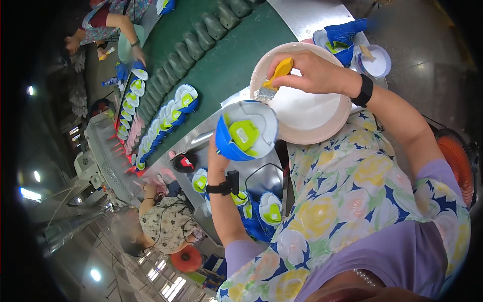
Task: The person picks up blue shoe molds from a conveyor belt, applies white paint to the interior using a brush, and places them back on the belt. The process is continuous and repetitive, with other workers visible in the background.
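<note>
Over the near side of a wide pale pink basin (326,133) filled with white liquid (304,108), the right hand (313,71) is closed around the yellow handle of a brush (283,73), thumb and fingers pinching it from either side. The whitened bristles point down to the left, right by the upper rim of a shoe piece (244,133). Whether they press on it, I cannot tell.

That shoe piece is blue outside with a pale lining and a bright green patch, and it sits left of the basin, raised on the left hand (217,160). The left hand grips it from below and behind; most of its fingers are hidden, so how far they curl is unclear. Both wrists wear black bands.

Below the left forearm, more blue and green shoe pieces (271,211) lie near the metal surface's edge. Beyond the basin, blue shoe pieces (346,34) and a small white tub (376,64) with a brush in it stand on the metal surface (297,20). A green belt (219,75) carries a row of grey foot shapes (177,65) beside a line of similar shoe pieces (168,117). Two co-workers are at its far end.
</note>
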The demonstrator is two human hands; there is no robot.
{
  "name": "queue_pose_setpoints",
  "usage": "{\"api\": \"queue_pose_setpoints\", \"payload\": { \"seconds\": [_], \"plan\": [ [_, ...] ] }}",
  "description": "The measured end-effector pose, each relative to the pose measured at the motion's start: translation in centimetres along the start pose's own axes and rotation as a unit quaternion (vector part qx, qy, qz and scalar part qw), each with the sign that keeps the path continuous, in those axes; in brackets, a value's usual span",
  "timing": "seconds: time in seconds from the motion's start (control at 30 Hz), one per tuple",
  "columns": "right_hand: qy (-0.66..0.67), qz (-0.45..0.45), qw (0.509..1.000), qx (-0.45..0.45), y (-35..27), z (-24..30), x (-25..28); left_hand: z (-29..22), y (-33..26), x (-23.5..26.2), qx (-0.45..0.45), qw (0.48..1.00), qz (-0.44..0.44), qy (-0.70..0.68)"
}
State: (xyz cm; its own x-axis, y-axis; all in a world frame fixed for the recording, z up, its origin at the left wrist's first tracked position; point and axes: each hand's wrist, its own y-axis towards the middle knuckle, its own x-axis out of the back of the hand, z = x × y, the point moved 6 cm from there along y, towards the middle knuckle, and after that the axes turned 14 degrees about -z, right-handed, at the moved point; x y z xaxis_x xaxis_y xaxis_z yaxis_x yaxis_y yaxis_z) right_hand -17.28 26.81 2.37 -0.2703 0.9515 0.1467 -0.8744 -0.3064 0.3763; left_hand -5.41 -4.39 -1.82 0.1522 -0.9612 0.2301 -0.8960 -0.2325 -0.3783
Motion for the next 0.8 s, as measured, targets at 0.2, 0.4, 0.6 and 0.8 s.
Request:
{"api": "queue_pose_setpoints", "payload": {
  "seconds": [0.2,0.4,0.6,0.8],
  "plan": [
    [-0.091,0.011,0.995,0.024,-0.4,-0.6,1.3,1.4,1.6,-4.9,0.125,0.981,0.027,-0.144],
    [-0.133,-0.096,0.974,-0.158,-3.0,-2.3,2.7,-2.5,0.4,-7.6,-0.23,0.961,-0.052,0.143],
    [0.022,-0.139,0.942,-0.304,-6.0,-3.5,0.0,-0.3,-1.0,-6.8,-0.262,0.944,-0.198,-0.042],
    [0.106,-0.13,0.922,-0.349,-6.7,-2.6,-0.8,-4.5,-1.6,-8.0,-0.466,0.838,-0.221,0.179]
  ]
}}
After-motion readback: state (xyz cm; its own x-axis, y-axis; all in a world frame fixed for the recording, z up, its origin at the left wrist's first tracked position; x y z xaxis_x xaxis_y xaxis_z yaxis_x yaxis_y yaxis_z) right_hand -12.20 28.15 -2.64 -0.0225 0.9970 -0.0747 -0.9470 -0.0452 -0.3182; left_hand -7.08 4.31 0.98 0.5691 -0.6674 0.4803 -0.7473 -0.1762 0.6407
